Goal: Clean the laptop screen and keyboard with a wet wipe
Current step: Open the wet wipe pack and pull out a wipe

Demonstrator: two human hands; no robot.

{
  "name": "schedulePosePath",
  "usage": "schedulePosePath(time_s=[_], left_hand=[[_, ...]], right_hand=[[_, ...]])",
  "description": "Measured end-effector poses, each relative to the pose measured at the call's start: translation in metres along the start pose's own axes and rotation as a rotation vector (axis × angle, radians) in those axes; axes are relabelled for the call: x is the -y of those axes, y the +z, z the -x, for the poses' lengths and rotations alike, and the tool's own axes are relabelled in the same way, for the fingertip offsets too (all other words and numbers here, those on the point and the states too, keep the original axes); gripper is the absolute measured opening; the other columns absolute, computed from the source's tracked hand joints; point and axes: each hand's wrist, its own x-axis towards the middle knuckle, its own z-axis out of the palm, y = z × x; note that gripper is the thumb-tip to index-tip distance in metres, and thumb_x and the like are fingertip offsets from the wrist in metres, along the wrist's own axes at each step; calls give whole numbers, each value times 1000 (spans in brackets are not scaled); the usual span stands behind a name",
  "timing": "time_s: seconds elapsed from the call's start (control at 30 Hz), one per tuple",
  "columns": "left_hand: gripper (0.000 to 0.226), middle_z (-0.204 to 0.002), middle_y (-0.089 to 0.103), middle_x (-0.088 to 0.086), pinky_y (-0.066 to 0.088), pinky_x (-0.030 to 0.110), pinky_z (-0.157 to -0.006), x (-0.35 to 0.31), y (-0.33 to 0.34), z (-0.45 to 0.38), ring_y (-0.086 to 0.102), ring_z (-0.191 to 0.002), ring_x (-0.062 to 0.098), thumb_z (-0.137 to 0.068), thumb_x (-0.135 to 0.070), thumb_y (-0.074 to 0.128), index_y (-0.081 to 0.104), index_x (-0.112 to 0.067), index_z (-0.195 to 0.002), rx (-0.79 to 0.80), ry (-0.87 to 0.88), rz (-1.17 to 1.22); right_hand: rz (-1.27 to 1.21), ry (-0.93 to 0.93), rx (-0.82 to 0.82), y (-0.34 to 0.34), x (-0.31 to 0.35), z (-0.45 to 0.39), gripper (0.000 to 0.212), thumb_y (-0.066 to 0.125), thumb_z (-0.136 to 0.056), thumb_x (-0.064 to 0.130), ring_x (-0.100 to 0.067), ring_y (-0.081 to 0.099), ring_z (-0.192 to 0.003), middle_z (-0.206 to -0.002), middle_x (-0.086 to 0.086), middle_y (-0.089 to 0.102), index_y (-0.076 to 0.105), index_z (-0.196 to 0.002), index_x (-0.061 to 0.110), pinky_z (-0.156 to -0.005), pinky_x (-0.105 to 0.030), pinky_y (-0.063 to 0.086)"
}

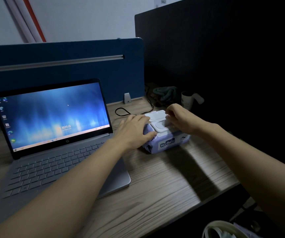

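Observation:
A silver laptop [56, 157] stands open on the left of the wooden desk [169, 182], its screen [52, 115] lit blue. To its right lies a pale purple pack of wet wipes [165, 143] with its white flip lid [153, 115] raised. My left hand [135, 129] presses flat on the pack's left side, thumb against its front. My right hand [181, 117] hovers over the pack's opening [160, 126], fingertips pinched at the wipe there; the pinched wipe itself is mostly hidden.
A black cable [129, 112] loops on the desk behind the pack. A dark cloth [165, 94] and a white cup [188, 99] sit at the back right. A blue divider [69, 66] runs behind the laptop. A bin with a white bag [224, 229] stands below the desk edge.

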Motion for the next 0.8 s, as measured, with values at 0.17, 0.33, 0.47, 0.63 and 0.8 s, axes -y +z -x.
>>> schedulePosePath(time_s=[0.17,0.33,0.47,0.63,0.8], left_hand=[[65,-145,42,-12,32,42,-101,0,1,2,35,-130,16,-84,-69,43,44,-31,-136,-1,-9,4],[64,-145,42,-12,31,42,-100,-2,1,3,34,-130,16,-84,-68,43,43,-31,-137,4,-18,5],[64,-144,44,-13,32,42,-99,-3,-1,3,36,-130,16,-84,-68,44,44,-32,-136,3,-11,4],[62,-141,46,-15,33,42,-98,-3,-1,3,37,-128,15,-83,-69,45,45,-34,-134,4,-9,13],[67,-143,45,-13,33,44,-99,-6,-5,3,36,-130,16,-82,-71,45,44,-32,-137,24,-22,8]], right_hand=[[64,-50,83,-9,1,2,10,68,-89,24,-18,57,-89,-102,-1,53,66,-95,15,-81,-30,48],[129,-101,-4,0,6,-1,5,55,-93,15,-24,54,-83,-91,1,53,57,-88,15,-69,-34,41],[64,-14,-57,6,4,2,7,46,-94,19,-23,51,-81,-88,4,52,48,-88,20,-69,-37,40],[-16,89,-108,5,6,5,9,40,-97,26,-21,53,-79,-89,4,56,45,-90,21,-65,-32,36],[-193,33,-285,-18,33,-5,8,41,-101,19,-8,47,-67,-77,7,48,41,-94,16,-57,-26,33]])
